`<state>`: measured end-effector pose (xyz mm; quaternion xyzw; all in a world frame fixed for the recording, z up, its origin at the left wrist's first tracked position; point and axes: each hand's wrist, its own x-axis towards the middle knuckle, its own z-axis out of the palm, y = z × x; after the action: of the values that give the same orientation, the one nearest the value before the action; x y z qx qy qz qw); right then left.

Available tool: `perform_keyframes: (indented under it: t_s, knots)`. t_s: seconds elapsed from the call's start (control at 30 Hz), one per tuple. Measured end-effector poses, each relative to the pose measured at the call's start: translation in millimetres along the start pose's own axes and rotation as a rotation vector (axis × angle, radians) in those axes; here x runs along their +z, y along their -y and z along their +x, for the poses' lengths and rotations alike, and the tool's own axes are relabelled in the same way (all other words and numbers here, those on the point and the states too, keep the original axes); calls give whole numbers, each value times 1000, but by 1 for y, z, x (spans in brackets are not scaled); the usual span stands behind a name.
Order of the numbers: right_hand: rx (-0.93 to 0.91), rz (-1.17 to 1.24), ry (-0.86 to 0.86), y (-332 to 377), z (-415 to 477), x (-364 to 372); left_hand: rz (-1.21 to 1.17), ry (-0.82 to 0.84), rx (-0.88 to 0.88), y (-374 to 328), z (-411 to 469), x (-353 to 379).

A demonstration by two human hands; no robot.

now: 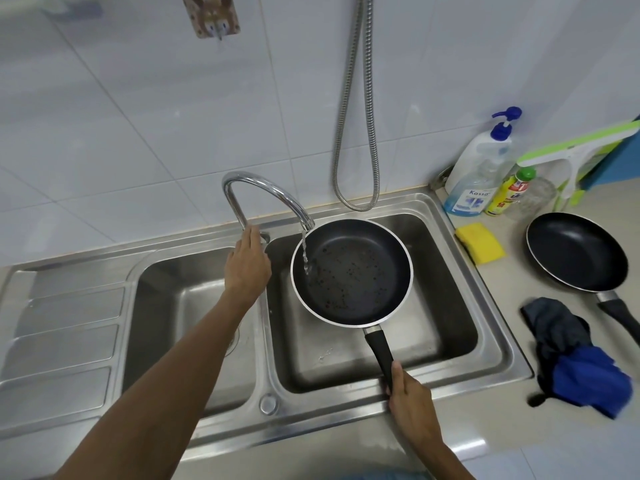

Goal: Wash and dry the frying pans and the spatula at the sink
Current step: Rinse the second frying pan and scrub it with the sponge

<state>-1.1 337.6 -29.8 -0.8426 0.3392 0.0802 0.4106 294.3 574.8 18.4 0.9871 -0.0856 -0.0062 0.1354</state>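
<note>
My right hand [410, 407] grips the black handle of a dark frying pan [353, 271] and holds it level over the right sink basin [450, 323]. Small dark specks dot the pan's bottom. A thin stream of water falls from the curved chrome tap [266, 192] onto the pan's left side. My left hand [247, 265] rests on the tap's base, fingers curled around the handle there. A second black frying pan [578, 252] lies on the counter to the right. No spatula shows.
A yellow sponge [479, 244] lies beside the sink. Soap bottles [481, 168] and a glass jar [535, 197] stand at the back right. A dark blue cloth [578, 358] is bunched on the counter. The left basin [187, 306] and a ribbed draining board [59, 341] lie to the left.
</note>
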Motion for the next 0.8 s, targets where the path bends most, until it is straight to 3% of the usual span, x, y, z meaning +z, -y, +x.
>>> perform_keyframes:
  t_s: [0.57, 0.73, 0.8]
  knots:
    - [24, -14, 13, 2, 0, -2, 10, 55, -29, -18, 15, 17]
    - [47, 28, 16, 3, -2, -4, -95, 53, -80, -25, 29, 16]
    - [57, 46, 27, 3, -5, -6, -239, 19, -98, -20, 19, 16]
